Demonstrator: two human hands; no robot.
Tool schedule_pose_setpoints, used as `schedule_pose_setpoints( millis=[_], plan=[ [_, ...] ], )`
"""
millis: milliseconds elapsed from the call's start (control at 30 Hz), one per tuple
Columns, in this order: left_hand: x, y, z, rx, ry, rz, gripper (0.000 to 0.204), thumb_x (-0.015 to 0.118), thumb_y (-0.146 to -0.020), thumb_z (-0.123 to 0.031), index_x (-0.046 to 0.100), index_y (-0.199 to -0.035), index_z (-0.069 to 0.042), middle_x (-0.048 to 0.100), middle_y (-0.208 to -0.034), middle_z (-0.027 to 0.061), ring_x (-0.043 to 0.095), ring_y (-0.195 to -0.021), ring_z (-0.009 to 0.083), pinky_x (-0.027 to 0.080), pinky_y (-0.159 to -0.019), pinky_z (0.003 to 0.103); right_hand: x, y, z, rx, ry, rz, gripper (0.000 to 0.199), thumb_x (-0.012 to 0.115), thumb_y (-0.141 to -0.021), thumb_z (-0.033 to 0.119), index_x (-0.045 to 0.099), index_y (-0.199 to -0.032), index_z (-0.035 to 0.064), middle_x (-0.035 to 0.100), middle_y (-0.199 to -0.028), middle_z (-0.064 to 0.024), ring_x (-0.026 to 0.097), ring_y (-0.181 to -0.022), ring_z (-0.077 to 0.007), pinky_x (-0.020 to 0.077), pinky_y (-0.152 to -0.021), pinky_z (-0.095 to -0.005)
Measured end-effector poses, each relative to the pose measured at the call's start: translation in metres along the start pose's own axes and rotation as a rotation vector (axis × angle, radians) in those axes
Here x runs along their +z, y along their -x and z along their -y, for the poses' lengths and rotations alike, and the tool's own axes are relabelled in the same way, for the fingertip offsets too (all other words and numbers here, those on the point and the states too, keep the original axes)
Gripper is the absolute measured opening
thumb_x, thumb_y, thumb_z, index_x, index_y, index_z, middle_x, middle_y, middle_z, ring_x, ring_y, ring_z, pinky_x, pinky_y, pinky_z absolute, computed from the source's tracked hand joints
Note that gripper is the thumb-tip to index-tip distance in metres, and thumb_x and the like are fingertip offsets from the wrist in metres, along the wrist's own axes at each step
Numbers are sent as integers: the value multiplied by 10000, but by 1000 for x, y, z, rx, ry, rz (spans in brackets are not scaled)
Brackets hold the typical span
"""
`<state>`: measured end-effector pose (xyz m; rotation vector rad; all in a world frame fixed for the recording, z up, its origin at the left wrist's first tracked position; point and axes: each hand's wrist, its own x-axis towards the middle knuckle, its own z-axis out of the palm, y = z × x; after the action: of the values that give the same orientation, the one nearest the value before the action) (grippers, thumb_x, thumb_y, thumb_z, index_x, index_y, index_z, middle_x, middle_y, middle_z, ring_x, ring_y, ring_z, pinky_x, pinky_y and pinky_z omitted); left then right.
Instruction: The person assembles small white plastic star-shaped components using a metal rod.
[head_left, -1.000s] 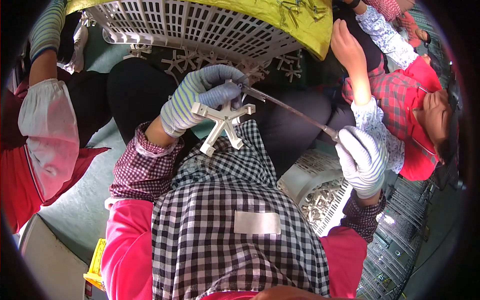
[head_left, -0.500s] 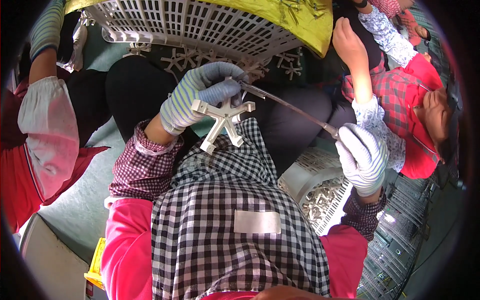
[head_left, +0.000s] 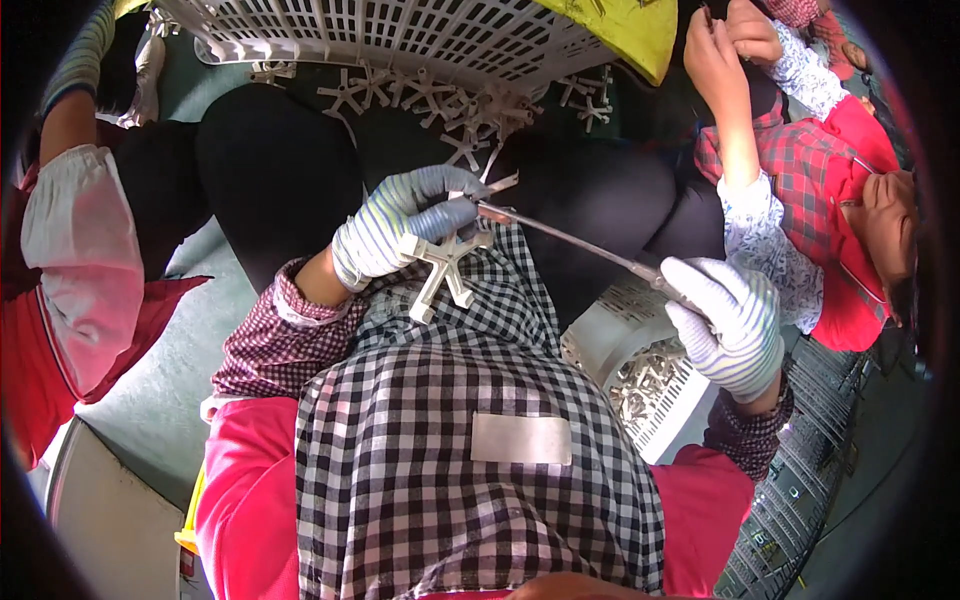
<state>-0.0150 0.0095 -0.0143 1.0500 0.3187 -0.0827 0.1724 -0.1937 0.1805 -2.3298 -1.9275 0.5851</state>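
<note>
My left hand (head_left: pixel 400 225), in a striped knit glove, pinches a white star-shaped part with several arms (head_left: pixel 440 270). The part hangs over my checked apron, and my fingers hide its far arms. My right hand (head_left: pixel 735 325), gloved alike, is closed round the handle end of a long, thin metal tool (head_left: pixel 575 238). The tool's shaft slants up and left, and its end reaches the left fingertips. Whether it touches the part there is hidden. A small pale strip (head_left: pixel 503 184) sticks out beside the fingertips; I cannot tell what it belongs to.
A white slatted crate (head_left: pixel 300 50) with a yellow sheet (head_left: pixel 645 45) over its edge stands ahead. Loose star-shaped parts (head_left: pixel 430 98) lie on the floor before it. A white basket (head_left: pixel 665 430) of parts stands right. Co-workers sit on both sides, a forearm (head_left: pixel 735 130) close at right.
My left hand and the star-shaped part have come slightly nearer and lower, and the part has tilted. The tool's shaft lies flatter. The right-hand co-worker's hands have moved together.
</note>
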Motion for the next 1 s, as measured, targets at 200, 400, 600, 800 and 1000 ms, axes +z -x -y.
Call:
schedule_pose_setpoints(
  millis=[200, 400, 600, 800, 1000],
  plan=[
    [8, 16, 33, -109, 57, 66, 203, 503, -919, -137, 578, -1062, -14, 583, -800, 10, 521, -702, 58, 440, -633, 196, 4, -5, -1, 85, -214, 152, 285, 641, -724, 97, 618, -1000, 29, 634, -840, -123, 622, -687, -277, 497, -620, -346],
    [3, 23, 44, -102, 44, 183, 332, 410, -959, -165, 456, -1264, -44, 618, -993, 65, 574, -893, 110, 452, -771, 231, 2, -9, 3, 168, -199, 131, 317, 681, -659, 91, 601, -965, 58, 590, -903, -124, 609, -689, -301, 494, -620, -355],
    [2, 24, 51, -84, 195, 308, 357, 417, -951, -122, 411, -1305, -74, 602, -991, 69, 554, -887, 111, 430, -814, 238, -2, -5, -1, 71, 2, 176, 312, 691, -640, 98, 619, -943, 72, 573, -911, -125, 592, -713, -310, 478, -620, -376],
    [3, 24, 48, -153, 242, 184, 279, 453, -933, -94, 486, -1208, -56, 605, -928, 70, 554, -824, 110, 445, -753, 233, -1, -7, -1, 26, 32, 144, 297, 681, -661, 107, 646, -954, 70, 583, -905, -124, 593, -712, -301, 480, -622, -378],
    [4, 20, 49, -116, 274, 178, 250, 482, -920, -110, 516, -1156, -35, 610, -845, 46, 564, -783, 109, 448, -745, 234, -2, -6, 2, 36, 24, 126, 291, 681, -666, 109, 651, -953, 70, 587, -899, -122, 594, -717, -297, 481, -620, -375]
  ],
)
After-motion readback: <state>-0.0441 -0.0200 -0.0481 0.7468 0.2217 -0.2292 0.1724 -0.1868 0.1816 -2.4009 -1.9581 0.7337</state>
